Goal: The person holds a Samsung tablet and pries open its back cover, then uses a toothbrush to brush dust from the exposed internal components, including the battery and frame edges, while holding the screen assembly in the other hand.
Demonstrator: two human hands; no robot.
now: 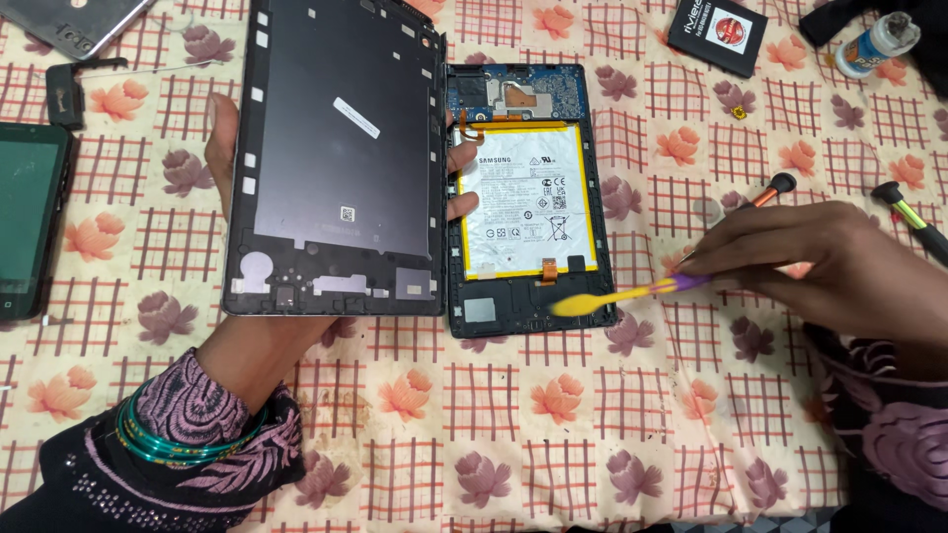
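Head view: the one camera looks down on a surface [553, 415] covered with a checked cloth printed with flowers.
Left hand: the left hand [259, 188] grips the dark back cover [336, 148], mostly hidden behind it; its thumb shows at the panel's left edge and its fingertips [460, 158] curl round the right edge. It holds the panel tilted up, inner side to the camera.
Back cover: its right edge sits against the left side of the opened tablet [523, 197], and its lower edge is near the cloth.
Opened tablet: lies flat on the cloth near the middle, insides upward, with a white battery [525, 202] edged in yellow and a blue circuit board [513, 94] above it.
Right hand: the right hand [820, 262] pinches a yellow and purple brush [622, 294]. The yellow tip is over the tablet's lower right corner; whether it touches, I cannot tell.
Around: a green-screened phone [30, 227] lies at the left edge, a small black box [718, 32] and a small bottle [877, 44] lie top right, and an orange tool [770, 190] and a green-handled tool [908, 217] lie beside the right hand.
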